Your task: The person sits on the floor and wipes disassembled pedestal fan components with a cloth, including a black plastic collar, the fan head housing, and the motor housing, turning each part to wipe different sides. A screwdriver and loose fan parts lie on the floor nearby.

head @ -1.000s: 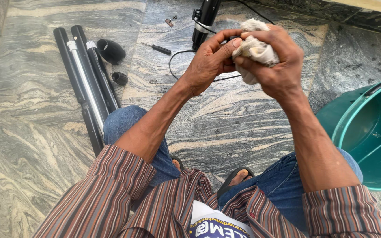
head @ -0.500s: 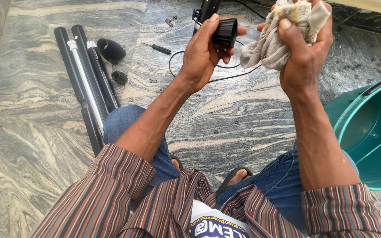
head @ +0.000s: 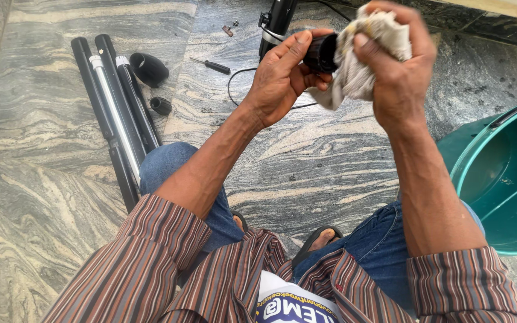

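step: wiping | left hand [head: 279,78] grips black ribbed cap [head: 321,52] | right hand [head: 397,72] clenches rag [head: 360,57] against it (slightly blurred) | next: turn cap, reach unwiped side

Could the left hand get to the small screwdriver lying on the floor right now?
Probably not at once: the left hand is closed around a small black ribbed part, so it is occupied. The screwdriver lies on bare stone floor just left of that hand, with nothing covering it, so the path itself looks free.
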